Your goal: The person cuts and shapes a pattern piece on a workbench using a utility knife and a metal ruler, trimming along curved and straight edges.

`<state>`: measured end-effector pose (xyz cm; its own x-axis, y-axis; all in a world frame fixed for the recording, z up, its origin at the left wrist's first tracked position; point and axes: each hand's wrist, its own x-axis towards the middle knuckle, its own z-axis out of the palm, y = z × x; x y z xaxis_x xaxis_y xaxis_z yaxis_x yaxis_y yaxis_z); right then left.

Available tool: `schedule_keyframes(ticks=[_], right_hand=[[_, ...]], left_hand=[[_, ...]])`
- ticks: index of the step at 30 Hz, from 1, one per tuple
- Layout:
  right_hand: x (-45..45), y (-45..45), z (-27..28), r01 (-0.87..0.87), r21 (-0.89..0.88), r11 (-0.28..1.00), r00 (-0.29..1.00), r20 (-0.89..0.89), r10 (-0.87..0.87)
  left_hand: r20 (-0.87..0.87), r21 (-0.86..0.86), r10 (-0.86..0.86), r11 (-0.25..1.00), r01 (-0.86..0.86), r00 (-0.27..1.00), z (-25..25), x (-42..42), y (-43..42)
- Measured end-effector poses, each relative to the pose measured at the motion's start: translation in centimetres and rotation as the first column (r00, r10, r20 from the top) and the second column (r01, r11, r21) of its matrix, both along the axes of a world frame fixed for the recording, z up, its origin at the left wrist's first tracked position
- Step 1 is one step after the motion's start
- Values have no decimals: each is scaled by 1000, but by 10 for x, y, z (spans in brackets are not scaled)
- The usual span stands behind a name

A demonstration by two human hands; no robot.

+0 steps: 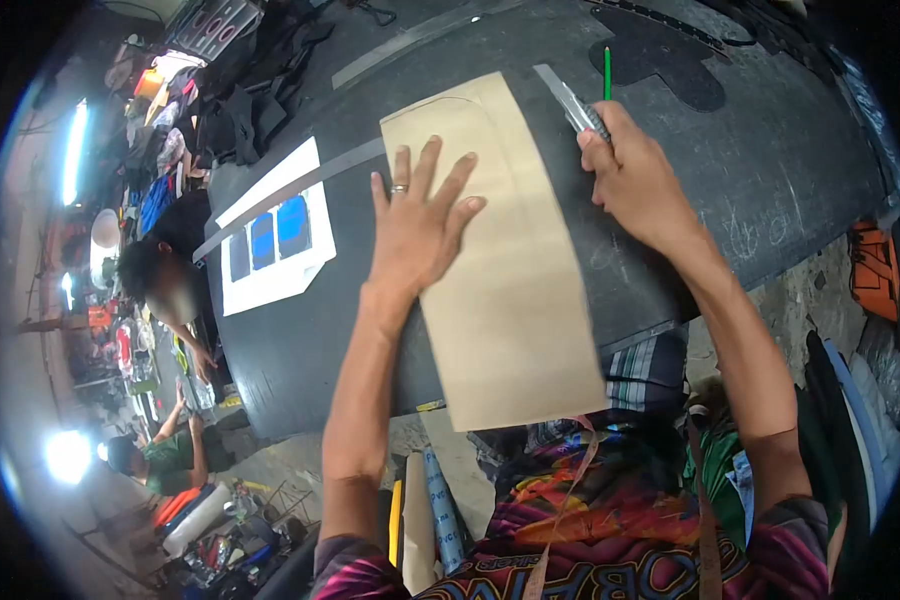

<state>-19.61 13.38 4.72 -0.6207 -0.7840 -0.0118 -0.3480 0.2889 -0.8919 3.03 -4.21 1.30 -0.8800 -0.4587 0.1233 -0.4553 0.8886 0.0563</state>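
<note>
A long tan sheet of card [515, 290] lies on the dark table [370, 270], its near end reaching past the table edge. A curved line shows near its far end. My left hand [420, 215] rests flat on the sheet with its fingers spread and a ring on one finger. To the right of the sheet, my right hand [620, 165] is closed around a utility knife [578, 112], its blade out and pointing up and left, apart from the sheet. A green pencil [607, 75] shows just beyond that hand.
A metal ruler [345, 160] runs left from the sheet across white paper [270, 282] with blue shapes. A dark cut piece [650, 60] lies at the far right. One person [175, 270] is at the table's left edge, another [170, 455] farther off. Dark material [255, 110] is piled at the far left.
</note>
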Motion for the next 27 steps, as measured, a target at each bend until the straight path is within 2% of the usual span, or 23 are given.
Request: schedule_keyframes(ticks=[2, 4, 5, 8, 12, 14, 20, 24, 27], right_hand=[[-8, -4, 5, -21, 9, 1000, 998, -52, 22], [-19, -12, 5, -157, 22, 987, 971, -178, 159], [-24, -18, 6, -156, 20, 988, 970, -185, 157], [-36, -32, 4, -269, 170, 948, 902, -301, 310], [-40, -39, 0, -268, 229, 936, 874, -351, 337], [-39, -40, -3, -265, 249, 932, 824, -444, 353], [-44, -47, -16, -300, 239, 923, 786, -487, 382], [-47, -50, -18, -305, 237, 922, 764, -518, 386], [-49, -49, -12, -304, 295, 906, 754, -507, 418]], left_hand=[[-25, 0, 19, 1000, -19, 1000, -5, -12, 21], [-74, 19, 33, 999, -32, 997, -7, -24, 44], [-103, 9, 67, 998, -66, 992, -11, -29, 51], [-72, 3, 125, 992, -125, 990, 3, -46, 56], [-15, 112, 155, 982, -153, 988, 13, -71, 33], [-126, 186, 96, 980, -72, 987, 1, -79, 23], [-187, 142, 111, 986, -85, 976, -10, -84, 25], [-156, 124, 115, 988, -97, 981, -10, -84, 25], [-199, 87, 76, 994, -59, 977, -15, -84, 22]])
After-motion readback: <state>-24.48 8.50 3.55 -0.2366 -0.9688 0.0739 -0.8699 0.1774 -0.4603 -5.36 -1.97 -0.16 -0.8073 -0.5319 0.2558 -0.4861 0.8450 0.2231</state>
